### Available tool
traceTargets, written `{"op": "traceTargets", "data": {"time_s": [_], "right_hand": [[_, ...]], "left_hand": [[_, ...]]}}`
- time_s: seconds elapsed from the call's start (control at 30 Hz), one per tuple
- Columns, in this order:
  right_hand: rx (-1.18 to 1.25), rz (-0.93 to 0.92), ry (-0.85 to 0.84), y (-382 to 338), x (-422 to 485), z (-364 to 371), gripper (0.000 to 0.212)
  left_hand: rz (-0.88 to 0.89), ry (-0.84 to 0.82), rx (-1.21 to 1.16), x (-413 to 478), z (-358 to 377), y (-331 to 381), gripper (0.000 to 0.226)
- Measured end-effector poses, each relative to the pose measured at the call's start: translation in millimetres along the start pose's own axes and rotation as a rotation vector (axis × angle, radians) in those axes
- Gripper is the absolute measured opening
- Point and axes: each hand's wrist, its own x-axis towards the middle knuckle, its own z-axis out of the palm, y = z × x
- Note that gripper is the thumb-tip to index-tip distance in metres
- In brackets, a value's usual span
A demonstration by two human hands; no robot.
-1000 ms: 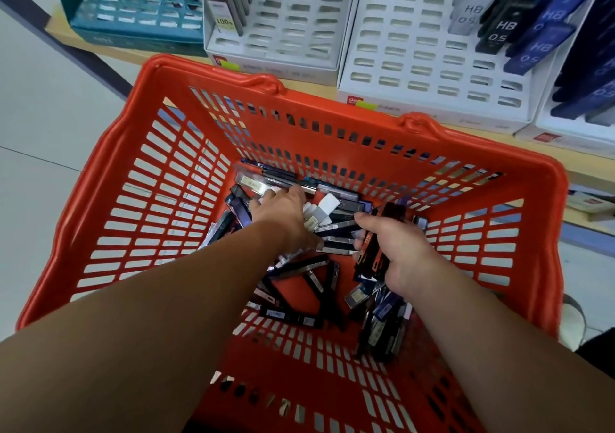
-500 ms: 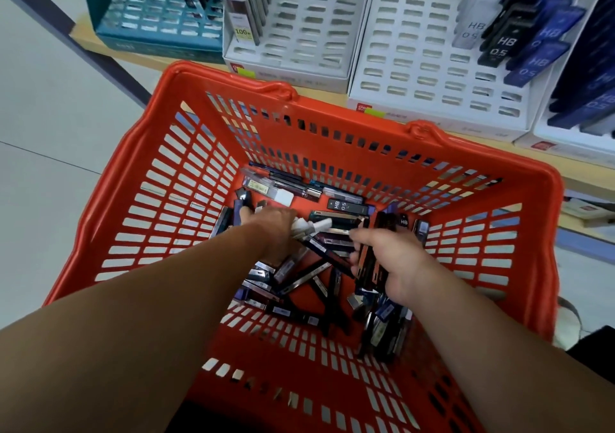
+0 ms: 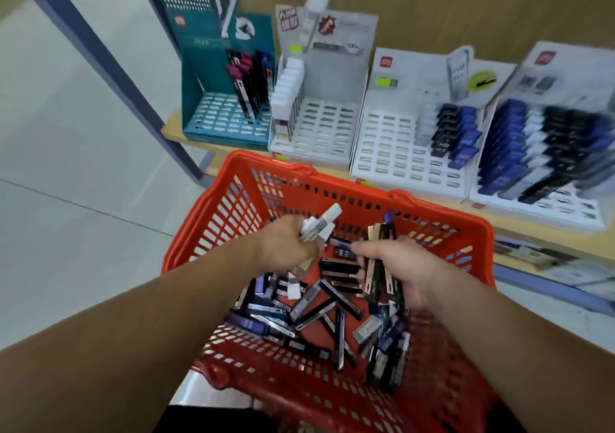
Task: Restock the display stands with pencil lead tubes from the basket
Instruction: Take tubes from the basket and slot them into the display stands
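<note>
An orange basket (image 3: pixel 213 219) stands before the shelf with several loose pencil lead tubes (image 3: pixel 309 306) on its floor. Over the basket, my left hand (image 3: pixel 283 249) grips a few white and clear tubes (image 3: pixel 321 226) that stick up past my fingers. My right hand (image 3: pixel 396 272) holds a bundle of dark tubes (image 3: pixel 379 259) upright. Behind the basket stand a teal display stand (image 3: pixel 229 123), a white stand (image 3: pixel 319 129) with white tubes at its left, a white stand (image 3: pixel 396 159) with black and blue tubes, and a fuller stand (image 3: pixel 565 206) at the right.
The stands sit on a low wooden shelf (image 3: pixel 173 129) against a wooden wall. A blue metal post (image 3: pixel 109 66) slants down to the shelf's left end. Pale tiled floor (image 3: pixel 66 166) lies to the left. A lower shelf (image 3: pixel 539 259) with blurred goods shows at the right.
Both hands have risen from the basket floor with tubes in them. The view has tilted up, so the display stands now show whole.
</note>
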Motion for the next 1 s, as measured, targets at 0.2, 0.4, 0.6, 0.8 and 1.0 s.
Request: {"op": "traceTargets", "data": {"time_s": [0.2, 0.4, 0.6, 0.8, 1.0], "right_hand": [[-0.012, -0.187, -0.009, -75, -81, 14, 0.006], [-0.094, -0.372, -0.085, -142, -150, 8, 0.012], [-0.054, -0.509, -0.110, -160, -184, -5, 0.013], [-0.048, -0.561, -0.258, -153, -196, -13, 0.022], [-0.123, -0.571, -0.251, -169, -171, -1, 0.023]], "left_hand": [[0.082, -0.041, -0.362, -74, -43, 70, 0.014], [0.129, -0.104, -0.500, -137, -78, 126, 0.016], [0.147, -0.055, -0.478, -168, -93, 167, 0.018], [0.137, -0.051, -0.526, -167, -94, 184, 0.021], [0.184, -0.037, -0.619, -141, -98, 181, 0.032]]}}
